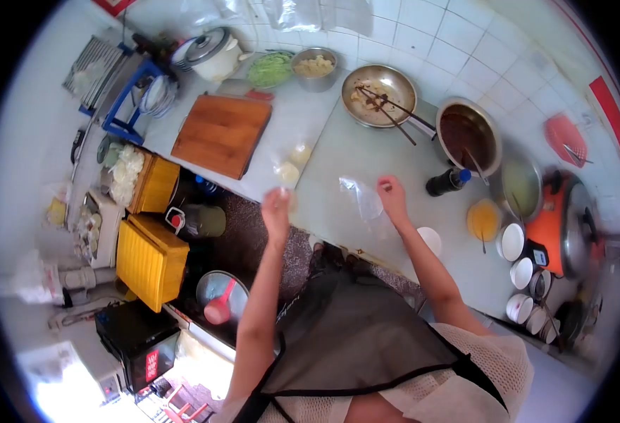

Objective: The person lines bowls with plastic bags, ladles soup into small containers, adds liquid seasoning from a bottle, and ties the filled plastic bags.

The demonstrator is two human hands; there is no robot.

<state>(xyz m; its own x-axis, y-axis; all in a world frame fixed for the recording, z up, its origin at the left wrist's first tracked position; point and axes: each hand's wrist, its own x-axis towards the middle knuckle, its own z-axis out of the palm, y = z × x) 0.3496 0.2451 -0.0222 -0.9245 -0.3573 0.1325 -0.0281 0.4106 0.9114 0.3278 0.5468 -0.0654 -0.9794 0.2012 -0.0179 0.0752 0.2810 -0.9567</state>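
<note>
My left hand is over the front edge of the counter, its fingers drawn together. Just beyond its fingertips lies a pale round item, with a second pale round item behind it; whether they sit in clear plastic I cannot tell. My right hand is above the grey counter top, fingers curled in. A crumpled clear plastic bag lies close to the left of it. What either hand holds, if anything, is too small to make out. Near my right forearm sits a white round dish.
A wooden cutting board is at left. Behind are shredded greens, a metal bowl and a pan with chopsticks. At right stand a pot of dark sauce, a dark bottle and an orange cooker.
</note>
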